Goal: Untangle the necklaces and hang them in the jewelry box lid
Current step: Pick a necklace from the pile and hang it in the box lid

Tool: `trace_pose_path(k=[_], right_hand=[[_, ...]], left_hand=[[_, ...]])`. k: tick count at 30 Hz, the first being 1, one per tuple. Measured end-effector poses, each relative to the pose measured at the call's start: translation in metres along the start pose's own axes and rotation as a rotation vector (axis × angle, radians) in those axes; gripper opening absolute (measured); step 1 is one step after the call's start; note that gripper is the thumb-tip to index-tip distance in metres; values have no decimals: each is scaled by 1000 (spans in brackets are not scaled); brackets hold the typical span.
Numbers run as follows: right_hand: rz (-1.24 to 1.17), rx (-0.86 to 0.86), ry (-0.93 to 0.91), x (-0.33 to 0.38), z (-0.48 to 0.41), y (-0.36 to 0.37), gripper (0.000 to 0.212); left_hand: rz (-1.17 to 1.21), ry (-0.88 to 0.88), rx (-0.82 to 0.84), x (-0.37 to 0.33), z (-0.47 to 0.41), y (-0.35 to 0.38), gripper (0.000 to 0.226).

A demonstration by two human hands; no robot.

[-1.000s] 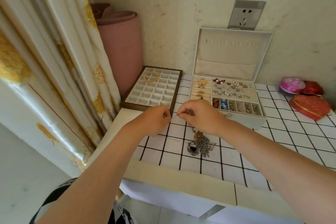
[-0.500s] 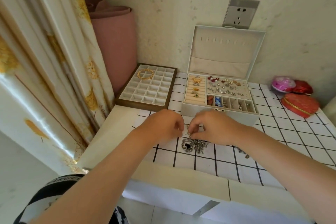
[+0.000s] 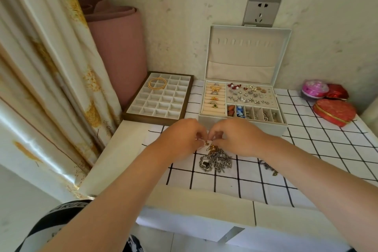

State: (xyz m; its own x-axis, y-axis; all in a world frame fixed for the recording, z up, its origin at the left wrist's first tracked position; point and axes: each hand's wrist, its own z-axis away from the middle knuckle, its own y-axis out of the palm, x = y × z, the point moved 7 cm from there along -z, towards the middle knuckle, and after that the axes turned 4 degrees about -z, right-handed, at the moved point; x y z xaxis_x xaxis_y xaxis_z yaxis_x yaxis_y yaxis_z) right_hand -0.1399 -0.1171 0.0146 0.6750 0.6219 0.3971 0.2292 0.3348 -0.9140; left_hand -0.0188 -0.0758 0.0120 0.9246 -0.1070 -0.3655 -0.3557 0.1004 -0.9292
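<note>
A tangled heap of silver chain necklaces (image 3: 215,160) lies on the checked cloth in front of the white jewelry box (image 3: 241,127). A thin gold necklace (image 3: 211,146) runs up from the heap to my fingers. My left hand (image 3: 182,138) and my right hand (image 3: 235,136) meet just above the heap, fingertips pinched on the gold necklace. The box lid (image 3: 245,55) stands upright against the wall; its row of hooks is bare. Another small dark chain (image 3: 270,168) lies by my right forearm.
A brown compartment tray (image 3: 159,98) with gold bangles sits left of the box. A pink rolled mat (image 3: 116,47) and a curtain (image 3: 41,67) stand at the left. Red and pink heart-shaped boxes (image 3: 333,110) sit at the far right. A wall socket (image 3: 262,9) is above the lid.
My hands came down toward the heap and closer together, now pinching the gold necklace just over the silver chains. The view shifted slightly.
</note>
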Motion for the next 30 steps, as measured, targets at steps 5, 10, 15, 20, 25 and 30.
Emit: trace_pose_path(k=[5, 10, 15, 20, 25, 30], right_hand=[[133, -4, -14, 3, 0, 6, 11], [108, 22, 44, -4, -2, -1, 15], [129, -35, -104, 23, -11, 8, 25], [217, -47, -118, 23, -11, 6, 29], [260, -20, -76, 13, -2, -2, 18], [342, -11, -108, 14, -4, 4, 16]], left_hand=[[-113, 38, 7, 5, -4, 8, 21], [-122, -85, 24, 29, 4, 0, 27], [-69, -85, -50, 23, 13, -4, 15], [-130, -192, -1, 30, 15, 4, 11], [-129, -175, -62, 28, 12, -6, 14], [4, -31, -100, -9, 1, 7, 13]])
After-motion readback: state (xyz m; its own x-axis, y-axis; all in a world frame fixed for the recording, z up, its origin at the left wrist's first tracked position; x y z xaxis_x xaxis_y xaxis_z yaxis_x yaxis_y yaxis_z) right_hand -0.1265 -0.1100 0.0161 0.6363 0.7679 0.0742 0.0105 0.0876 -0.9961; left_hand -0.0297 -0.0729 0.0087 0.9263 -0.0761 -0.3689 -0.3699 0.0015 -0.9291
